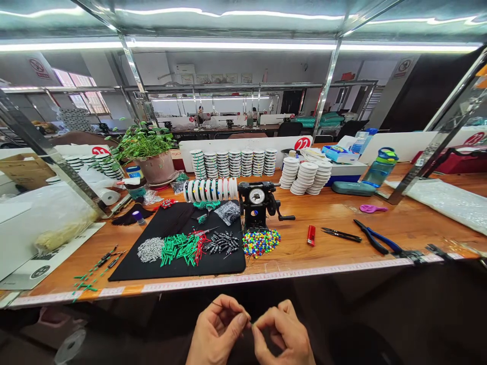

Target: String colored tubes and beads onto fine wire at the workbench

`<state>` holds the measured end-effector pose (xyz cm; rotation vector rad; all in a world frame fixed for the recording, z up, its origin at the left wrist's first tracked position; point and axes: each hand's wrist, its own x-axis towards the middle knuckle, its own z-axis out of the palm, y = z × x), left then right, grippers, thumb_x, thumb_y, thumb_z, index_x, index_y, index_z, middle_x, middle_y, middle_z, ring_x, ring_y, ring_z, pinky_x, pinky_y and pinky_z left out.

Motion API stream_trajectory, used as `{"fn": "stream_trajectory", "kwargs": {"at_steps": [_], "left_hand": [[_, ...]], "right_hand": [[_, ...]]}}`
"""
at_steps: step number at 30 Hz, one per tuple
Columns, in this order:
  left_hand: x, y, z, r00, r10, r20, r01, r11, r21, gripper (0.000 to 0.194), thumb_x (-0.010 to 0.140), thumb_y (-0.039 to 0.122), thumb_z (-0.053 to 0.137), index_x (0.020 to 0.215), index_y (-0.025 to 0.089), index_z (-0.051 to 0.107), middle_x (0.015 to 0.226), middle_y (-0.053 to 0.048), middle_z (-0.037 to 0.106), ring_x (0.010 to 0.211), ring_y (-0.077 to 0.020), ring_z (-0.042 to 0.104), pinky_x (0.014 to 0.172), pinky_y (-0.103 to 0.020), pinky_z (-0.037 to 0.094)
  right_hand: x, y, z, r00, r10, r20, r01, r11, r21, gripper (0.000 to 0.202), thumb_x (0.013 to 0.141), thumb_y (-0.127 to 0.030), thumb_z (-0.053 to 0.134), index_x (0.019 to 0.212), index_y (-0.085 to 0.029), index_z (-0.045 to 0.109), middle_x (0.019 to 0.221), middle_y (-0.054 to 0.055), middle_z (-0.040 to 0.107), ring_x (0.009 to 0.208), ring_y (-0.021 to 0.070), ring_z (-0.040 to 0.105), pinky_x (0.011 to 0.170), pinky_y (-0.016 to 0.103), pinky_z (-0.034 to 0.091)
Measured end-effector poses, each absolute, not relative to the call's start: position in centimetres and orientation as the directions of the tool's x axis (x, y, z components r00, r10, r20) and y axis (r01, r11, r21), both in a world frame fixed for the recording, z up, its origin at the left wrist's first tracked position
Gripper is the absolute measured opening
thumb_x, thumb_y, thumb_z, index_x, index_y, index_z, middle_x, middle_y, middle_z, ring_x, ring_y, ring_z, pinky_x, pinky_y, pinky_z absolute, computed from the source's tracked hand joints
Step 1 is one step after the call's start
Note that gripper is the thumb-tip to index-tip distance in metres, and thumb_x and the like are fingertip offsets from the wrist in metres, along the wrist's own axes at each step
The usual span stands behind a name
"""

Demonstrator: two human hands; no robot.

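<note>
At the bottom centre, below the table's front edge, my left hand (218,329) is closed in a pinch. A thin dark strand shows by its fingers, but whatever lies between the fingertips is too small to name. Close beside it on the right, my right hand (283,332) pinches too, its fingertips nearly meeting those of the left. Above them lies a black mat (152,271) with green tubes (178,250), silvery pieces (151,249), black pieces (222,243) and red strands (200,246). Colourful beads (262,242) are heaped right of the mat.
A black hand-cranked winder (255,203) holds a row of white spools (210,190). Pliers (375,237), tweezers (341,234) and a red lighter (311,235) lie to the right. Behind stand stacked spools (235,165), a potted plant (155,167) and a bottle (379,167). Metal posts frame the table.
</note>
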<state>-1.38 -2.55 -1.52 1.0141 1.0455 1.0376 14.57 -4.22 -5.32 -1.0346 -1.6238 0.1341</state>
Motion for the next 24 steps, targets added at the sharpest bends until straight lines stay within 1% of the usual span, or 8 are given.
{"fn": "stream_trajectory", "kwargs": {"at_steps": [6, 14, 17, 20, 22, 23, 24], "left_hand": [[-1.3, -2.5, -2.1, 0.136, 0.966, -0.222, -0.255, 0.25, 0.934, 0.041, 0.07, 0.046, 0.09, 0.087, 0.017, 0.066, 0.074, -0.001, 0.074, 0.068, -0.0138, 0.07, 0.059, -0.019, 0.05], [-1.4, -2.5, -2.1, 0.164, 0.965, -0.204, -0.248, 0.24, 0.938, 0.04, 0.072, 0.046, 0.089, 0.087, 0.017, 0.066, 0.075, -0.001, 0.073, 0.069, -0.0141, 0.069, 0.06, -0.02, 0.05], [-1.4, -2.4, -2.3, 0.178, 0.965, -0.192, -0.202, 0.227, 0.953, 0.04, 0.071, 0.047, 0.089, 0.088, 0.017, 0.068, 0.076, -0.002, 0.072, 0.07, -0.0142, 0.067, 0.061, -0.02, 0.05], [-1.5, -2.4, -2.2, 0.158, 0.972, -0.175, -0.091, 0.191, 0.977, 0.039, 0.07, 0.05, 0.088, 0.08, 0.016, 0.073, 0.071, -0.002, 0.071, 0.065, -0.0134, 0.062, 0.061, -0.02, 0.049], [-1.6, -2.3, -2.0, 0.141, 0.982, -0.128, -0.015, 0.132, 0.991, 0.039, 0.07, 0.052, 0.087, 0.073, 0.015, 0.075, 0.069, -0.004, 0.07, 0.064, -0.0141, 0.06, 0.062, -0.021, 0.05], [-1.7, -2.3, -2.0, 0.138, 0.987, -0.087, 0.007, 0.087, 0.996, 0.038, 0.07, 0.052, 0.086, 0.07, 0.016, 0.076, 0.069, -0.005, 0.07, 0.065, -0.0154, 0.061, 0.064, -0.022, 0.051], [-1.7, -2.2, -1.9, 0.136, 0.99, -0.038, 0.019, 0.035, 0.999, 0.037, 0.071, 0.052, 0.085, 0.069, 0.016, 0.076, 0.071, -0.006, 0.071, 0.068, -0.017, 0.063, 0.067, -0.023, 0.052]], "right_hand": [[14.9, -4.2, -5.2, 0.002, 0.655, 0.755, 0.552, 0.629, -0.547, 0.018, 0.085, -0.011, 0.053, 0.073, -0.024, 0.052, 0.048, -0.01, 0.039, 0.042, 0.0115, 0.034, 0.053, 0.029, 0.029], [14.6, -4.2, -4.9, 0.008, 0.686, 0.727, 0.576, 0.591, -0.565, 0.018, 0.086, -0.012, 0.052, 0.071, -0.023, 0.052, 0.047, -0.01, 0.041, 0.042, 0.0112, 0.038, 0.055, 0.03, 0.03], [14.7, -4.2, -4.6, 0.003, 0.703, 0.711, 0.571, 0.583, -0.578, 0.02, 0.087, -0.013, 0.053, 0.071, -0.023, 0.054, 0.047, -0.009, 0.041, 0.042, 0.0117, 0.037, 0.056, 0.03, 0.031], [14.8, -4.3, -4.3, -0.013, 0.732, 0.682, 0.545, 0.577, -0.608, 0.02, 0.093, -0.014, 0.056, 0.075, -0.024, 0.06, 0.048, -0.008, 0.042, 0.045, 0.0136, 0.037, 0.055, 0.03, 0.032], [14.8, -4.4, -4.2, -0.019, 0.759, 0.65, 0.52, 0.563, -0.642, 0.016, 0.095, -0.016, 0.056, 0.084, -0.024, 0.063, 0.055, -0.005, 0.048, 0.051, 0.016, 0.043, 0.056, 0.029, 0.034], [14.8, -4.6, -4.1, -0.018, 0.775, 0.632, 0.508, 0.551, -0.661, 0.013, 0.095, -0.015, 0.056, 0.091, -0.024, 0.064, 0.059, -0.004, 0.051, 0.055, 0.0173, 0.046, 0.056, 0.029, 0.036], [14.7, -4.7, -4.1, -0.015, 0.79, 0.613, 0.499, 0.537, -0.68, 0.016, 0.095, -0.013, 0.055, 0.099, -0.025, 0.065, 0.064, -0.003, 0.053, 0.059, 0.0184, 0.048, 0.058, 0.028, 0.039]]}}
